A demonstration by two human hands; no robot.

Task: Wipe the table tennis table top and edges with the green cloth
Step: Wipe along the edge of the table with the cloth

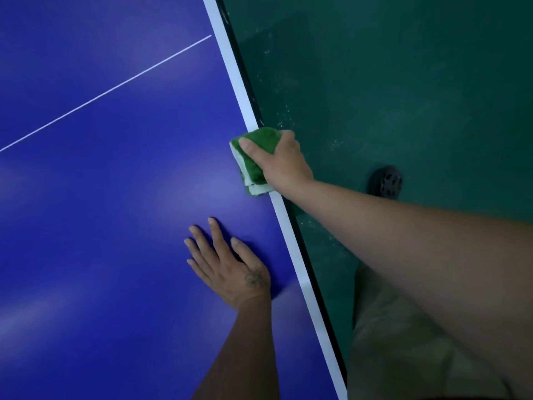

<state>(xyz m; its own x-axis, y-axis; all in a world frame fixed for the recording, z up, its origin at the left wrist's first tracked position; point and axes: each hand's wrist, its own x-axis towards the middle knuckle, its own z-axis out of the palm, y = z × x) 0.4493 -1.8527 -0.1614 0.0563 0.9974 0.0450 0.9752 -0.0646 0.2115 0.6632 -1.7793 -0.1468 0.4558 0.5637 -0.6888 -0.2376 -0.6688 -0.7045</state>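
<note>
The cloth [256, 160] is seen as a thick folded pad with a deep green, fuzzy pile on its outer face. Paler, whitish-green layers are exposed along its left side and its near end, where the folds are stacked. It is laid on the white border [230, 73] at the right edge of the blue tabletop [101, 197], about halfway up that edge, and it is draped slightly over the side. It is gripped by the right hand [284, 163]: the thumb is pressed flat across the green top, and the fingers are curled round the cloth's outer side, beyond the tabletop's edge, where their tips are hidden. The right forearm is stretched in from the lower right, over the floor. The left hand [230, 267] is rested palm down on the blue surface, nearer the camera than the cloth and just inside the border, with its fingers straight and spread; a dark mark is visible on its back. A thin white line [115, 88] is drawn across the blue surface and is met by the border near the top. Soft patches of glare are spread over the blue. Beside the tabletop a dark green floor [403, 82] is seen, flecked with pale specks, and a dark round object [386, 181] with holes is set on it just above the right forearm. Beige clothing [403, 342] is visible at the lower right.
</note>
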